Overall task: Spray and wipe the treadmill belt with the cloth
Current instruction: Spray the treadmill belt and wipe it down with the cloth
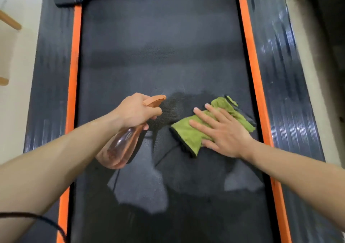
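Head view: left hand (137, 110) grips spray bottle (121, 145); right hand (222, 130), spread flat, presses green cloth (188, 134).

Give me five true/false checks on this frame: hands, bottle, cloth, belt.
1. The left hand holds the spray bottle. True.
2. The cloth is blue. False: it is green with a dark edge.
3. The right hand lies flat on the cloth. True.
4. The cloth lies on the orange strip. False: it lies on the belt, inside the strip.
5. A dark wet patch shows on the belt in front of the nozzle. True.
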The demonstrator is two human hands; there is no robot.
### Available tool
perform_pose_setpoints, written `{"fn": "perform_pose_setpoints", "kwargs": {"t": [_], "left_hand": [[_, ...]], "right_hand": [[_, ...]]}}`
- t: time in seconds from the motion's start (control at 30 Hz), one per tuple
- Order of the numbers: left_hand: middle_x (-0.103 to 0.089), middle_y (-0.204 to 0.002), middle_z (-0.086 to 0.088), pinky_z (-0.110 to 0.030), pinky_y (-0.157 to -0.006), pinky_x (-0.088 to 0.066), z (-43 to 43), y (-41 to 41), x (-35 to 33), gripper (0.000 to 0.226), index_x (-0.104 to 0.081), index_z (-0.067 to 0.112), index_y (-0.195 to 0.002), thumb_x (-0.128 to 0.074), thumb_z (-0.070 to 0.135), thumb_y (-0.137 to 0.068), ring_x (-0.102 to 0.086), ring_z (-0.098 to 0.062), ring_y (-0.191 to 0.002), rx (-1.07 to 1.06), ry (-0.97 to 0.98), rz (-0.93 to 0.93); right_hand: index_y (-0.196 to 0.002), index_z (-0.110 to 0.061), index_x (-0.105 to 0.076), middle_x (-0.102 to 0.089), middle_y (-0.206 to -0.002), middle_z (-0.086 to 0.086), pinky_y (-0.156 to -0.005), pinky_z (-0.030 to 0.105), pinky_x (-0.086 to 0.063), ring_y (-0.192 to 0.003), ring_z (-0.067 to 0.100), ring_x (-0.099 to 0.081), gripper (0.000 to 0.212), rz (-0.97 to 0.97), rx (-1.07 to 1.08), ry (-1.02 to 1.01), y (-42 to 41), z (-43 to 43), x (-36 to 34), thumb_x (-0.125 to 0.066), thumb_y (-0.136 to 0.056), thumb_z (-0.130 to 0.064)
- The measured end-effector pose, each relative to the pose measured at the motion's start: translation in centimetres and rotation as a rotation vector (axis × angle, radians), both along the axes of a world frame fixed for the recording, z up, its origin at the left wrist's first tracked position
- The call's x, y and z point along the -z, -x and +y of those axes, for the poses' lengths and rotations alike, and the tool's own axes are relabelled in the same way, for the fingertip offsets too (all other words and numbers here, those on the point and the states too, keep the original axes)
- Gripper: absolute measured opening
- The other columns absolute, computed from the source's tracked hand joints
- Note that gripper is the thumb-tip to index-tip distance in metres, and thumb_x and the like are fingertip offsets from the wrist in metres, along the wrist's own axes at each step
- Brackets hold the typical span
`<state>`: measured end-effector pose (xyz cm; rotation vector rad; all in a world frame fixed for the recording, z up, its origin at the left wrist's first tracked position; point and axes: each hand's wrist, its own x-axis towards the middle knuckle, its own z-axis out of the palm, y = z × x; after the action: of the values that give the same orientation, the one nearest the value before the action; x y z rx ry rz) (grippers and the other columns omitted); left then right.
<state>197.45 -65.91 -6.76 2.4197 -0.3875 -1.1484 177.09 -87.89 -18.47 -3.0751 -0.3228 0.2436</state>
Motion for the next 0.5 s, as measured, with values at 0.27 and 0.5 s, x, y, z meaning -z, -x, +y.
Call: {"fn": "perform_pose_setpoints", "kwargs": {"t": [0.27, 0.5], "left_hand": [[-0.08, -0.09, -0.014, -0.023, -0.05, -0.051, 2.8, 0.0, -0.1, 0.027, -0.075, 0.003, -0.109, -0.069, 0.019, -0.089, -0.076, -0.03, -0.061, 0.063, -0.046, 0.072], [-0.061, -0.067, -0.004, -0.029, -0.062, -0.051, 5.2, 1.2, 0.6, 0.019, -0.06, 0.007, -0.077, -0.074, 0.017, -0.083, -0.066, -0.02, -0.049, 0.024, -0.037, 0.067]], "right_hand": [[-0.158, -0.02, -0.03, -0.023, -0.167, 0.007, -0.119, 0.057, -0.024, -0.152, 0.04, -0.019, 0.065, -0.09, 0.644, 0.005, -7.2, 0.3, 0.1, -0.031, -0.102, -0.053], [-0.155, -0.026, -0.039, -0.024, -0.167, 0.004, -0.12, 0.056, -0.023, -0.153, 0.036, -0.022, 0.065, -0.094, 0.278, -0.077, 5.5, 11.1, 0.1, -0.051, -0.095, -0.048]]}}
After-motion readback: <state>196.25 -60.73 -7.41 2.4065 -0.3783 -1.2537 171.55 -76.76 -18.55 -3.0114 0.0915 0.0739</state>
